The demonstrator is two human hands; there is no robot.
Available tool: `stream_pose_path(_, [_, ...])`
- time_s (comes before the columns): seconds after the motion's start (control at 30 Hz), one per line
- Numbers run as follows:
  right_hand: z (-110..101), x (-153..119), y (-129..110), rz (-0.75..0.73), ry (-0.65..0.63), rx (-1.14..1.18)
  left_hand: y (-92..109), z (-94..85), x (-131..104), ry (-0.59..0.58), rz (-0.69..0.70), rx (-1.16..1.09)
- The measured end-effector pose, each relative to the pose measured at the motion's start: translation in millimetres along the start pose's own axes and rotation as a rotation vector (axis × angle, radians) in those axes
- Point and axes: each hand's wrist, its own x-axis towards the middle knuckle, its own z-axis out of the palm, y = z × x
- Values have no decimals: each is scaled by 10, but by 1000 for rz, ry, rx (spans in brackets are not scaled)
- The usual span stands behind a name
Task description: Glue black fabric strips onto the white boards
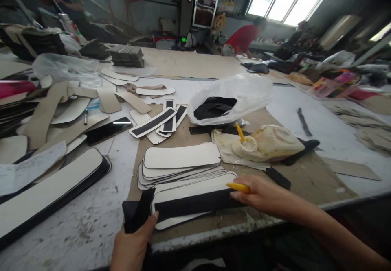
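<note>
A black strip (pixel 195 202) lies along the topmost of several white rounded panels (pixel 171 187) near the table's front edge. My left hand (pixel 134 238) grips the left end, its thumb on top where strip and panel meet; more black material (pixel 137 212) bunches beside it. At the strip's other end, my right hand (pixel 253 191) is closed around a yellow pointed stick (pixel 238 187), its fingers touching the strip. Behind sits a neat stack of white panels (pixel 181 157). A stained, yellowish plastic container (pixel 269 143) lies to the right, with a second yellow stick (pixel 240 132) in its opening.
A white plastic bag (pixel 250 96) holds black pieces. White pieces with black centres (pixel 152 122) lie left of it, near a phone (pixel 108 130). Long white panels (pixel 51 193) are stacked at the left. A person in red (pixel 242 39) leans over the far table.
</note>
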Motion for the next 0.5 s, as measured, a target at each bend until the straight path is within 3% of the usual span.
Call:
stream_pose_path(0.1, [126, -9, 99, 78, 128, -23, -16, -3, 13, 4, 9, 50])
stream_pose_path(0.23, [300, 97, 60, 230, 229, -199, -24, -7, 13, -18, 45, 116])
stream_pose_path(0.5, [367, 188, 130, 249, 217, -162, -10, 20, -20, -1, 68, 125])
